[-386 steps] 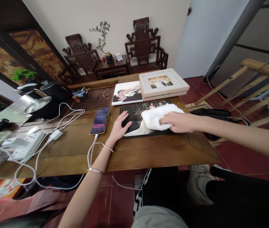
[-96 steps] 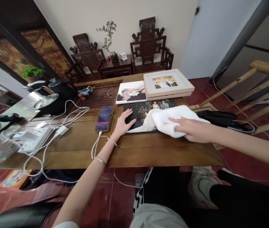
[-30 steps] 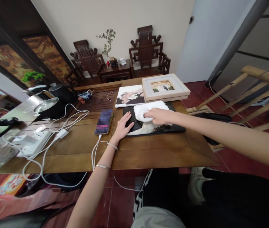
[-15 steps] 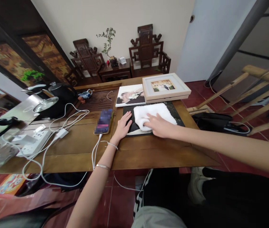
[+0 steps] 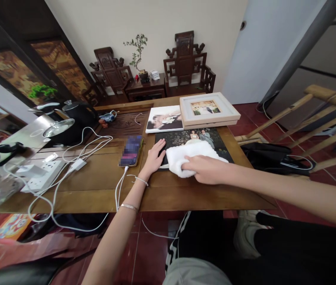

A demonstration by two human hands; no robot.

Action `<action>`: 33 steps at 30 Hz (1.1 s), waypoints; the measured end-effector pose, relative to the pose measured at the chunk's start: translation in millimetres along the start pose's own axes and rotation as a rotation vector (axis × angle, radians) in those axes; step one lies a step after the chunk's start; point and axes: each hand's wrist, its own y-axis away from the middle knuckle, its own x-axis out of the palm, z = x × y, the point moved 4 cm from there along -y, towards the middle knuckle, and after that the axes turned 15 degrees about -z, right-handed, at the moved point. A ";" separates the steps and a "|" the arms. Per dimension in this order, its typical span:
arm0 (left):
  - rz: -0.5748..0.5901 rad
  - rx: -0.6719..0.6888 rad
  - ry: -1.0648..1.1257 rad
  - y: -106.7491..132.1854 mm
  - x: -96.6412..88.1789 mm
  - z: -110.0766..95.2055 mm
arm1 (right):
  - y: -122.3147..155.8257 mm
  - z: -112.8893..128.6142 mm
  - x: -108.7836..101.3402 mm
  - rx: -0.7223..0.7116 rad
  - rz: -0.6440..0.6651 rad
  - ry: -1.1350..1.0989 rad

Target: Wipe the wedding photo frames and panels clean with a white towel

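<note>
A dark photo panel (image 5: 176,137) of a couple among foliage lies flat on the wooden table. My right hand (image 5: 207,168) grips a fluffy white cloth (image 5: 193,152), which rests over the lower part of the panel and hides it there. The cloth's near edge hangs slightly past the panel's front edge. My left hand (image 5: 155,156) lies flat at the panel's left edge, fingers stretched out. Just behind the panel are a white-edged photo print (image 5: 164,119) and a pale wooden picture frame (image 5: 228,111) on top of another frame-like piece.
Left of my left hand lies a phone (image 5: 131,150) with a white cable plugged in. A power strip (image 5: 44,176), tangled cords, a pot (image 5: 62,132) and a slatted tea tray (image 5: 123,124) occupy the left side. A bamboo chair (image 5: 313,114) stands at the right.
My right hand has pulled the cloth toward me and slightly right, uncovering the couple at the top of the panel. My left hand stays at the panel's left edge.
</note>
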 end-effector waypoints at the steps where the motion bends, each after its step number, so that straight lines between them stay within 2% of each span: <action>1: -0.002 0.002 0.001 -0.2 0.1 0.5 | -7.8 -5.7 -0.9 -0.010 -0.017 0.010; 5: -0.024 0.017 0.027 -0.9 -0.8 0.3 | -41.6 -31.1 0.7 -0.008 -0.071 0.050; 8: -0.083 0.030 0.055 -0.5 -4.8 -2.8 | -62.6 -48.4 7.3 0.024 -0.087 0.128; 11: -0.144 0.021 0.044 0.1 -8.8 -4.6 | -73.8 -54.1 16.1 -0.014 -0.123 0.218; 13: -0.145 0.018 0.036 0.2 -8.9 -4.5 | -74.4 -49.8 21.5 -0.036 -0.124 0.256; 17: -0.105 0.024 0.042 -0.4 -5.8 -3.1 | -58.2 -24.5 26.0 -0.020 -0.078 0.251; 21: -0.090 0.031 0.044 -0.2 -4.1 -3.6 | -20.4 7.9 27.5 -0.033 -0.018 0.173; 24: -0.095 0.040 0.041 0.4 -3.5 -4.8 | 9.8 23.3 25.5 -0.084 -0.012 0.107; 28: -0.114 0.037 0.042 0.7 -2.6 -4.4 | 29.3 23.4 14.2 -0.075 -0.006 -0.008; 33: -0.117 0.033 0.056 -0.4 -1.8 -2.9 | 18.9 -3.5 3.4 0.032 0.010 -0.030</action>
